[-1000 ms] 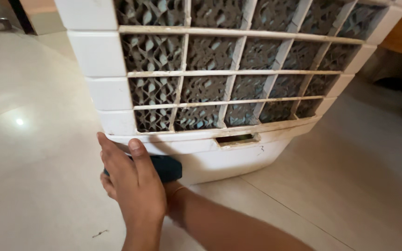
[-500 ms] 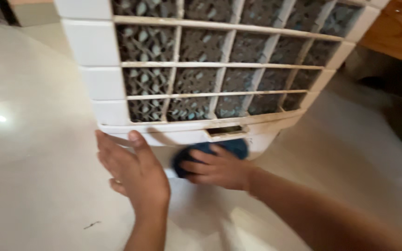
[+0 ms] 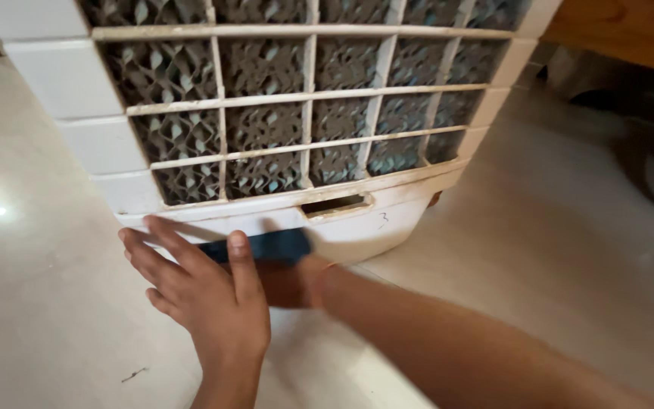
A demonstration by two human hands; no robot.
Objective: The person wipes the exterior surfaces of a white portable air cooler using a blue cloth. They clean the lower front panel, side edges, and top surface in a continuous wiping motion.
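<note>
- White plastic air cooler (image 3: 357,220) stands on a pale tiled floor (image 3: 47,318); its grille (image 3: 304,98) of thin white bars fronts a grey honeycomb pad (image 3: 263,113) that looks dusty.
- Left hand (image 3: 206,291) lies flat against the cooler's lower left edge, fingers (image 3: 164,238) slightly spread and extended, thumb up beside the cloth; it grips nothing and appears to brace the housing.
- Dark blue cloth (image 3: 266,245) is pressed on the curved base panel, just below the grille and just left of the small rectangular slot (image 3: 334,204).
- Right hand (image 3: 285,280) is beneath and behind the cloth, largely hidden by the left hand; its fingers probably press the cloth to the plastic, but whether they are bunched or flat cannot be told.
- Base panel to the right of the slot shows a small dark mark (image 3: 382,220) and faint grime along the lip.
- Judgement on the wiping in hand: firm, even pressure along the curve of the base, with the cloth kept folded, would lift the grime; the bracing palm should stay low so that the cooler does not tip or slide.
- Cloth edge should be kept clear of the slot, where it could snag.
- Dark, blurred objects (image 3: 645,136) sit well apart at the far right; their kind is unclear.
</note>
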